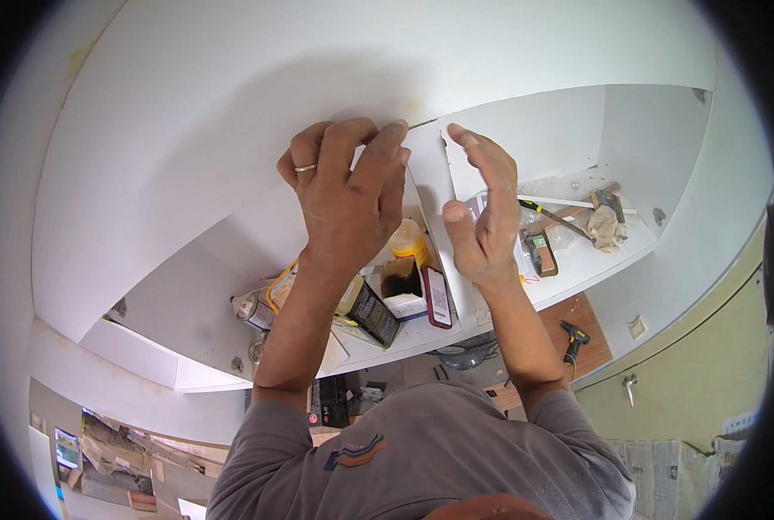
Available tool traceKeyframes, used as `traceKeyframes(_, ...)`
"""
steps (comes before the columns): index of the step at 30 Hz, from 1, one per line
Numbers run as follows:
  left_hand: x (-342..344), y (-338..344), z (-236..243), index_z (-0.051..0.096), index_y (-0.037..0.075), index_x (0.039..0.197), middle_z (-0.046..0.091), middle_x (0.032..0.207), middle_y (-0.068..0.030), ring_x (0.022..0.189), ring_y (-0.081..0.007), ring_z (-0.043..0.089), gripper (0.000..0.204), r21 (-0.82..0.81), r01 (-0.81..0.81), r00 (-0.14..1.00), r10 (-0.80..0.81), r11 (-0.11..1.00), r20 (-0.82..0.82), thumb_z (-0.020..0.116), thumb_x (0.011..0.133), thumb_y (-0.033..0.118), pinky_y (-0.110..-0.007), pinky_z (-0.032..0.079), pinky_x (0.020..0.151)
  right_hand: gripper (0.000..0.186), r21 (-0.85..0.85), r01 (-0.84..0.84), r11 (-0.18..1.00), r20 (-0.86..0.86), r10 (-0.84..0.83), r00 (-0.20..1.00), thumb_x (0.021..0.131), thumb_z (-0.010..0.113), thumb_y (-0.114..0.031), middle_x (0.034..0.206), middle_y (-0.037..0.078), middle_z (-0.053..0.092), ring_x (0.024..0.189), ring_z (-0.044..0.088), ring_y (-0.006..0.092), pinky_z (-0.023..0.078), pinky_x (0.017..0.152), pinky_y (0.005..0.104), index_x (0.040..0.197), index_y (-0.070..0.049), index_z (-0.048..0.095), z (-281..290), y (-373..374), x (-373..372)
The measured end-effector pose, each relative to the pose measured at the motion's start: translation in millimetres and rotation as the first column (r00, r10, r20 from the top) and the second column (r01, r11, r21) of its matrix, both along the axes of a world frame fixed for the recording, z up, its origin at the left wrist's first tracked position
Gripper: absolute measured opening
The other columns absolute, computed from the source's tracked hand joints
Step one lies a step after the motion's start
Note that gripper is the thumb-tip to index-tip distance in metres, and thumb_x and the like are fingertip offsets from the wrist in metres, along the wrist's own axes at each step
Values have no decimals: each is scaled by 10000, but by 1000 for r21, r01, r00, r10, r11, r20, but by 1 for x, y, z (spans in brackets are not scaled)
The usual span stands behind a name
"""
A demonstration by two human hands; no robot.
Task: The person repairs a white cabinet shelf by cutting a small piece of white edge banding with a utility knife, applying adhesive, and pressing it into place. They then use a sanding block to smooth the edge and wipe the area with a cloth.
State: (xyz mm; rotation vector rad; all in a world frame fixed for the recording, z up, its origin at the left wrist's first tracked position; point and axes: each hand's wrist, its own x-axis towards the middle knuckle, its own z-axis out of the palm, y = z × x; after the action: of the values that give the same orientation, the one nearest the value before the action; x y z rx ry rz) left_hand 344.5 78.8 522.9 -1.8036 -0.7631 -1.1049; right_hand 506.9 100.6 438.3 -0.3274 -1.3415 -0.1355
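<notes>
My left hand (349, 186), with a ring on one finger, is raised against the white board (231, 95). Its fingers are bent, and the index fingertip and thumb lie close together; anything between them is hidden. Beside it, my right hand (484, 208) is held up with thumb and fingers apart and nothing visible in it. Between the hands stands a narrow white upright panel (433, 173), its right edge chipped near the top. I cannot tell whether the right fingertips touch that edge.
Below my left hand, a shelf holds a yellow-labelled container (409, 241), an open white box (403, 286), a dark tin (369, 310) and a red-edged phone-like slab (438, 297). The right compartment has assorted tools and a cloth (606, 227). Lower right lies a cordless drill (573, 340).
</notes>
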Motion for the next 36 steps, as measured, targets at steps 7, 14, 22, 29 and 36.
traceKeyframes(7, -14, -5, 2, 716, 100, 1043, 651, 957, -58, 908, -253, 602, 265, -19, 351, 923, -342, 936, 175, 809, 806, 28, -379, 432, 812, 549, -303, -164, 939, -226, 97, 969, 1052, 628, -323, 1447, 199, 611, 1301, 581, 266, 470, 1031, 395, 1481, -6, 497, -46, -7, -4)
traceKeyframes(14, -41, -44, -39, 672, 38, 973, 675, 945, -122, 857, -220, 654, 148, -283, 530, 829, -417, 800, 374, 764, 872, -21, -349, 511, 736, 609, -494, -340, 801, -353, 172, 920, 1054, 639, -319, 1454, 214, 581, 1225, 585, 232, 452, 1069, 380, 1522, 12, 433, -110, -8, -4)
traceKeyframes(22, -63, -60, -136, 714, -1, 1164, 748, 958, -142, 849, -250, 724, 220, -631, 547, 803, -132, 550, 581, 680, 947, -12, -328, 567, 787, 562, -632, -379, 676, -365, 171, 915, 1059, 640, -246, 1417, 175, 573, 1203, 590, 217, 462, 1066, 371, 1506, 22, 430, -171, -32, 9)
traceKeyframes(29, -97, -59, -229, 691, 9, 1271, 761, 1004, -121, 929, -174, 735, 301, -611, 749, 639, -35, 256, 769, 633, 980, -42, -307, 565, 832, 414, -732, -463, 500, -446, 162, 880, 1086, 597, -328, 1264, 94, 676, 1060, 630, 162, 485, 915, 317, 1352, -12, 571, -204, -79, 22)
traceKeyframes(36, -90, -58, -264, 680, -43, 1214, 747, 937, -122, 802, -163, 719, 206, -542, 840, 536, 101, 36, 838, 624, 1032, 35, -303, 582, 791, 338, -790, -454, 412, -359, 290, 887, 1086, 609, -240, 1151, 76, 678, 1016, 645, 146, 510, 900, 317, 1326, -3, 591, -215, -105, -8)
